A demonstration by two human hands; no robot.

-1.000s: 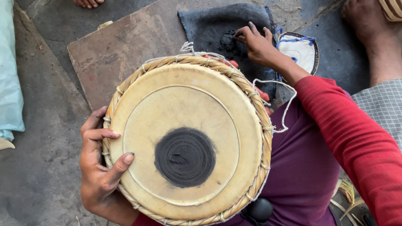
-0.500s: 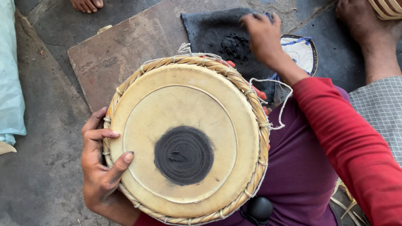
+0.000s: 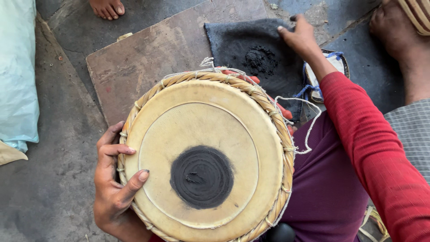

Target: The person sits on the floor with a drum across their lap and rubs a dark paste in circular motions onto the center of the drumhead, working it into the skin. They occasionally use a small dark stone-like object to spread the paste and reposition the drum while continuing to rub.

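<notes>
A round drum (image 3: 204, 154) sits tilted up in the person's lap, its pale skin head facing the camera and filling the middle of the view. A black round patch (image 3: 202, 177) of paste lies a little below the centre of the skin, with a small rough mark in it. A braided straw-coloured rim (image 3: 268, 107) runs all round the head, and loose white cord (image 3: 309, 121) trails off its right side.

The left hand (image 3: 112, 179) grips the drum at its left edge: the thumb lies flat on the skin and the other fingers curl over the braided rim, so the hand is closed on the drum.

The right hand (image 3: 300, 38), on a red sleeve (image 3: 367, 143), reaches away to the upper right. Its fingers are bent and drawn together over the far edge of a dark grey cloth (image 3: 242, 45); whether they pinch anything I cannot tell. On that cloth, near the hand, is a small heap of black powder (image 3: 260, 59).

The cloth lies partly on a worn brown board (image 3: 152, 58) that rests on the grey floor (image 3: 45, 188) behind the drum. Just right of the wrist, a small white dish (image 3: 333, 67) shows past the arm. A pale blue sack (image 3: 18, 76) lies at the far left, and someone else's bare foot (image 3: 106, 8) shows at the top edge.
</notes>
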